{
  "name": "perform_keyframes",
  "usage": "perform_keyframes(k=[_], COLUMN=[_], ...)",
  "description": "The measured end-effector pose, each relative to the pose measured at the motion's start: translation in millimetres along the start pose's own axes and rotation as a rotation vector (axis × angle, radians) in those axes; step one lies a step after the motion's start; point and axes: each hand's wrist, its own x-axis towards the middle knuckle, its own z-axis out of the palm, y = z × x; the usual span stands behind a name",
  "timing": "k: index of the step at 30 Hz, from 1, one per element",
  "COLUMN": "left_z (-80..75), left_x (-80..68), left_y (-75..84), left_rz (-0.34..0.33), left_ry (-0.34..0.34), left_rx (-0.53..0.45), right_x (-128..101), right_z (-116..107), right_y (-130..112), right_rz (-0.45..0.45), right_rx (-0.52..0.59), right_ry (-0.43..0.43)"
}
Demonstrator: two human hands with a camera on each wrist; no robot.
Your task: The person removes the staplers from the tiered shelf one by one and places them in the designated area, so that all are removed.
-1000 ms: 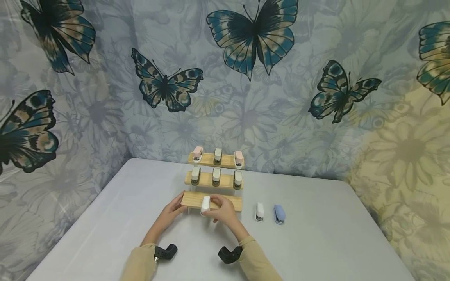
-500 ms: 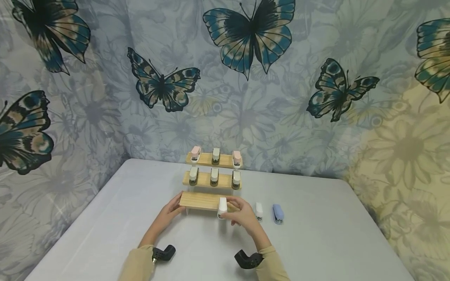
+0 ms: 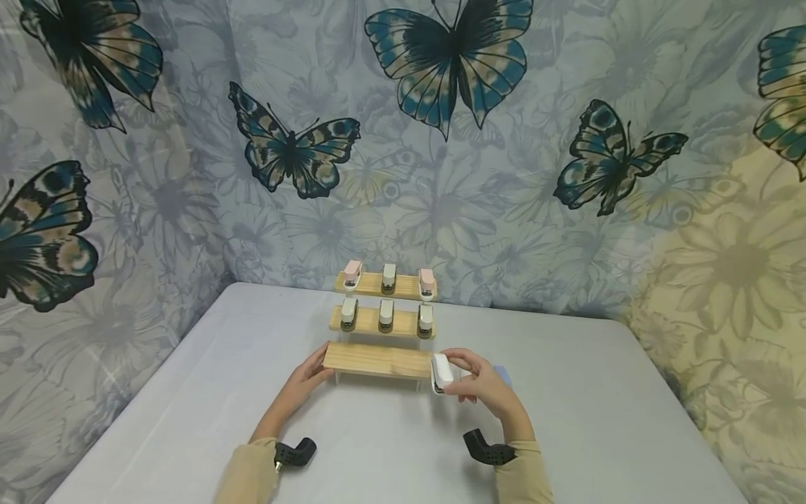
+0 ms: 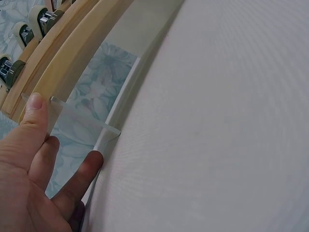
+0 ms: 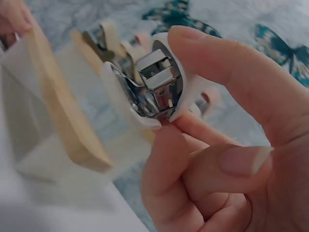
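A three-tier wooden rack (image 3: pixel 378 360) stands at the middle of the grey table (image 3: pixel 598 420). Its top tier (image 3: pixel 406 285) carries two pink staplers and a pale one, and the middle tier (image 3: pixel 365 321) carries three pale ones. The bottom tier is bare. My right hand (image 3: pixel 456 374) pinches a white mini stapler (image 3: pixel 441 371) just off the bottom tier's right end. In the right wrist view the stapler (image 5: pixel 149 87) shows its metal underside between thumb and fingers. My left hand (image 3: pixel 317 369) rests with straight fingers (image 4: pixel 38 140) on the rack's left end, against its clear side panel (image 4: pixel 82 128).
A blue stapler (image 3: pixel 506 376) lies on the table, mostly hidden behind my right hand. A butterfly-print curtain (image 3: pixel 441 140) hangs close behind the rack. Black camera mounts (image 3: pixel 296 453) sit at both wrists. The table's right edge runs near the curtain.
My right hand has carried the white stapler rightward from the middle of the bottom tier to past its right end. It now hides the white stapler lying on the table. The left hand stayed put.
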Motion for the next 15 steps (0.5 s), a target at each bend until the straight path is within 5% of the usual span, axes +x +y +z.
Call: perform_keyframes(k=[4,10,15], left_z=[-2.6,-4.0,-0.9], left_x=[-1.1,-1.9,-1.3], left_y=[0.5,-0.3,-0.8], left_rz=[0.014,0.022,0.017], left_ry=[-0.002,0.009,-0.02], left_rx=[0.008,-0.009,-0.041], right_x=[-7.0,-10.2,-20.9], right_z=[-16.3,-33.0,-46.4], right_y=[2.7,12.4,23.4], right_rz=[-0.014,-0.173,-0.171], right_rx=[0.046,0.167,0.125], right_ry=[0.009,-0.084,-0.019])
